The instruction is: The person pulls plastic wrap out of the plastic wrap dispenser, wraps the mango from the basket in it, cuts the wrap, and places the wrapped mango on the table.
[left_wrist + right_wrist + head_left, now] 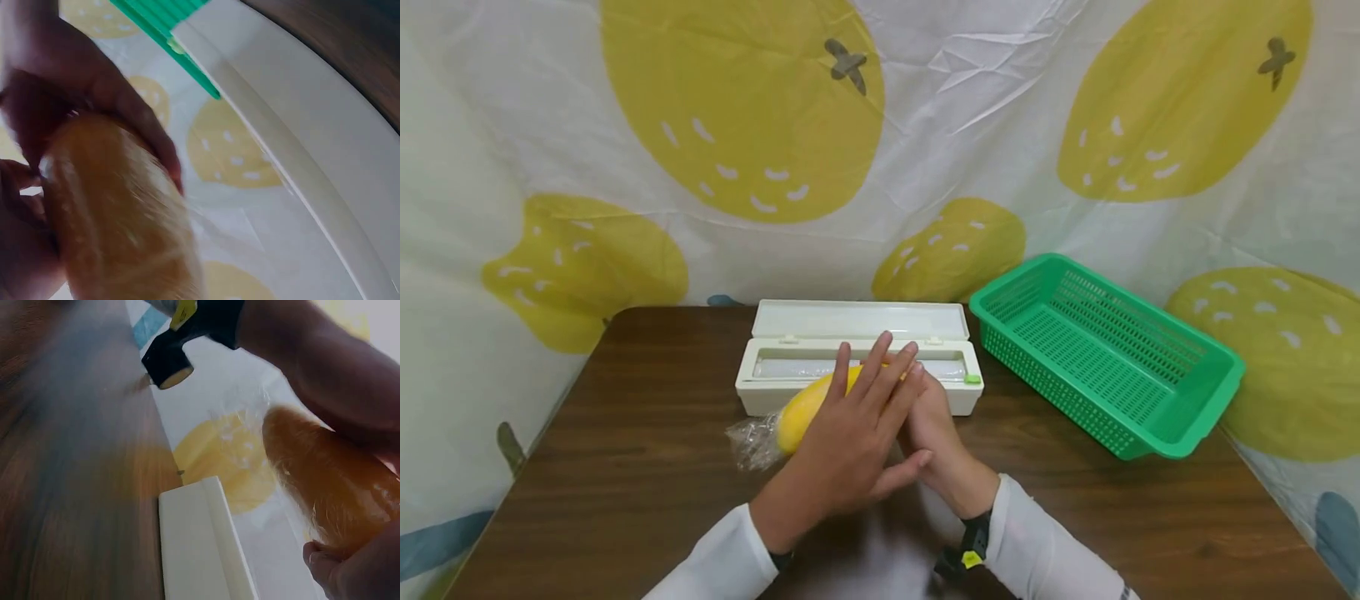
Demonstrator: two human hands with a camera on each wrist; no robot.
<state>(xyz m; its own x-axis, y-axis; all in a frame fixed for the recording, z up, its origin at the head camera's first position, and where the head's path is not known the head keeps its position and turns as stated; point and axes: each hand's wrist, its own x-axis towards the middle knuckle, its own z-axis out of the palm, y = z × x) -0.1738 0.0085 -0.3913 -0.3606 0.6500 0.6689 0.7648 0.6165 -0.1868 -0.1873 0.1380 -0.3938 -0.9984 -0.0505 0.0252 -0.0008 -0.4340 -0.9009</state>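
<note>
A yellow oblong fruit or vegetable point(805, 412) wrapped in clear film is held between both hands, in front of a white film dispenser point(763, 398). Loose crumpled film point(756, 442) sticks out from its left end. My left hand point(857, 437) lies across the top, fingers straight and spread, overlapping the right hand. From the right end, my right hand point(938, 442) grips the wrapped piece, largely hidden behind the left in the head view. In the left wrist view the film looks tight and creased over the rounded yellow piece point(119, 206).
The dispenser's lid point(861, 319) stands open behind it, with a film roll point(808, 367) inside and a small green tab point(972, 379) at its right. A green slotted basket point(1097, 358) stands at the right on the dark wooden table point(647, 433). Behind hangs a fruit-print cloth point(925, 108).
</note>
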